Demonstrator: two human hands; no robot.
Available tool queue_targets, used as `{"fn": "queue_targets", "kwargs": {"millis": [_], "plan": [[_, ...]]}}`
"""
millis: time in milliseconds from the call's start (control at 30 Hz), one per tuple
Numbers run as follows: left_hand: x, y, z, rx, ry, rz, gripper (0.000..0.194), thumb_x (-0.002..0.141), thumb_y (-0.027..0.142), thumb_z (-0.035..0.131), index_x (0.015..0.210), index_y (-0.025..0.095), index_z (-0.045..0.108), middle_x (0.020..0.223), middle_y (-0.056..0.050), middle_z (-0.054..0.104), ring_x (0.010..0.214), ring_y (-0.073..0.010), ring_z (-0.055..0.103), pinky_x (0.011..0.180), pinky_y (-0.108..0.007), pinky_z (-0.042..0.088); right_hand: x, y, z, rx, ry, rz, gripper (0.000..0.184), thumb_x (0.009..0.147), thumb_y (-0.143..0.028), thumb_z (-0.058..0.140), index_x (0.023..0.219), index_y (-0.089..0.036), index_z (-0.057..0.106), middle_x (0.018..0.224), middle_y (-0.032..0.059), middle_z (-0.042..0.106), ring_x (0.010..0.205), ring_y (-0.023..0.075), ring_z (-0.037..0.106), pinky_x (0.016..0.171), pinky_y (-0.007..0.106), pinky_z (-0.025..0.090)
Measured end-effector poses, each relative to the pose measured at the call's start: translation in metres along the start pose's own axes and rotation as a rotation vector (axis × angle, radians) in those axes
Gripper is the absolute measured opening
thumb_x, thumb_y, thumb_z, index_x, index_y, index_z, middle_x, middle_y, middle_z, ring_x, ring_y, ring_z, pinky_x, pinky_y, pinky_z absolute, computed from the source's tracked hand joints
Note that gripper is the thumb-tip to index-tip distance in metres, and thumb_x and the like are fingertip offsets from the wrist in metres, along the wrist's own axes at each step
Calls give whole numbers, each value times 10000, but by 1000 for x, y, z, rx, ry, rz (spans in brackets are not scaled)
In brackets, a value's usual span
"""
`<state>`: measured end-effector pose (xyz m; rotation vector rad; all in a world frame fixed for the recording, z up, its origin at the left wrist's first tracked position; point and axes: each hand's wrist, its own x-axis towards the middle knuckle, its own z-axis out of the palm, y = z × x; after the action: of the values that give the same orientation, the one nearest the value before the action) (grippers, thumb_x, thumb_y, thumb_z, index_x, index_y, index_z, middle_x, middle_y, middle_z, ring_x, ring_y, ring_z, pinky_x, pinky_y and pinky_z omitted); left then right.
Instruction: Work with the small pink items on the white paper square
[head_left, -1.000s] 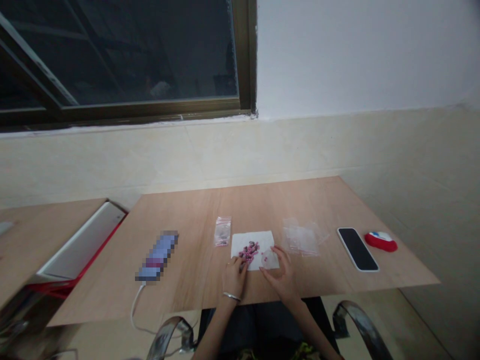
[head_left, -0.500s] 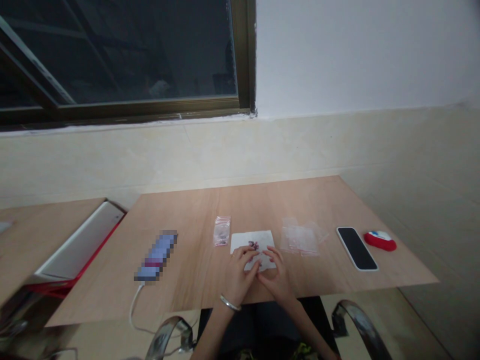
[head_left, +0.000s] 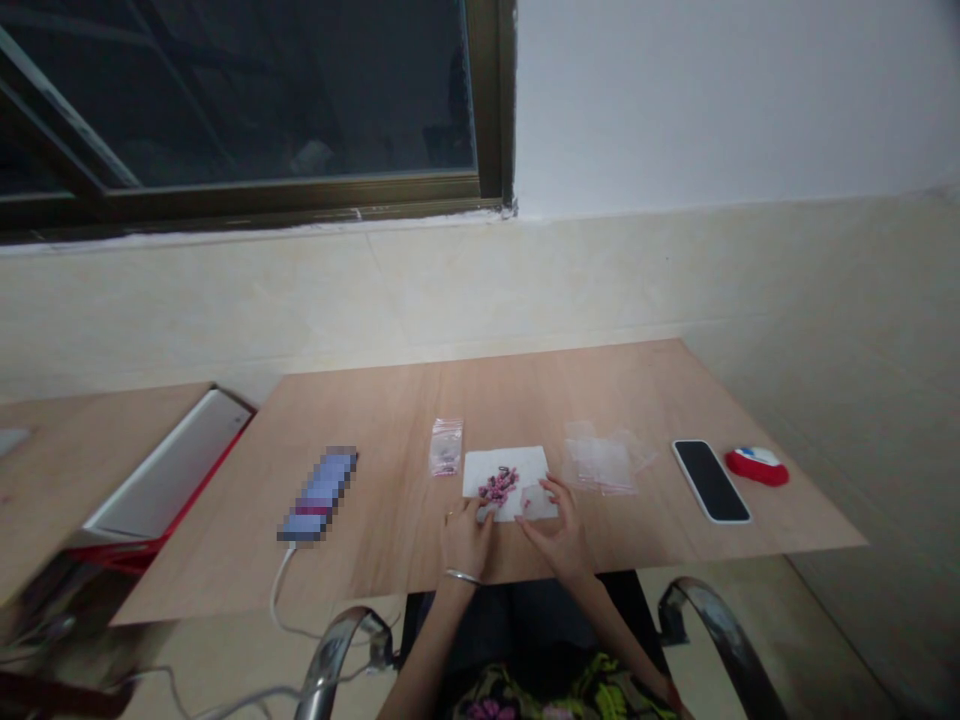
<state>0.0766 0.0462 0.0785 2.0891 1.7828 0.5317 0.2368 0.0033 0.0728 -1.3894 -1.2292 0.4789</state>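
A heap of small pink and dark beads (head_left: 498,486) lies on a white sheet of paper (head_left: 517,458). My left hand (head_left: 466,535), with a silver bangle at its wrist, rests at the near left corner of the sheet. Its thumb and forefinger are apart at the heap's near edge; no bead shows between them. My right hand (head_left: 562,525) pinches a small clear plastic bag (head_left: 535,499) over the right part of the sheet. Something tiny and pink shows in or under the bag's left side.
A zip bag with small contents (head_left: 446,447) lies left of the sheet. Loose clear bags (head_left: 604,462) are to its right. Further out are a dark-screened phone (head_left: 712,482), a red oval object (head_left: 757,467) and, at left, a blurred-out phone (head_left: 319,495) on a white cable.
My hands have moved apart, the left one leftward, uncovering the bead heap. The clear bag now shows in my right hand. The view has tilted slightly down.
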Motion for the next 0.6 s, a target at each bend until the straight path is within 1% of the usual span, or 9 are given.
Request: {"fn": "queue_targets", "kwargs": {"millis": [100,233,467,600], "plan": [[1,-3,9,42,-23,-18,204,831,324,514,958,208,623,983,-49,636,879,-192,588,789,-309,411,0,0,-2,-15,-3,23,534,671,-281,698,1160,-210,493,1215,105,497,1122,255,485,865,405,462],[5,-4,16,65,-42,-17,218,840,349,500,951,204,620,970,-59,629,857,-189,583,772,-304,410,-1,2,-3,-14,-3,36,526,677,-291,696,1155,-207,494,1214,108,491,1131,257,477,866,407,462],[9,-7,25,1,11,75,179,850,315,493,898,205,626,918,-54,625,850,-183,572,766,-309,420,-4,12,2,0,-6,10,554,671,-276,699,1175,-216,475,1229,110,481,1125,256,479,847,404,474],[13,-14,35,-88,38,132,172,848,311,501,849,200,633,880,-51,625,823,-175,570,755,-310,435,-4,15,3,8,-9,-4,557,670,-285,699,1177,-215,479,1223,112,486,1118,259,485,845,409,479]]}}
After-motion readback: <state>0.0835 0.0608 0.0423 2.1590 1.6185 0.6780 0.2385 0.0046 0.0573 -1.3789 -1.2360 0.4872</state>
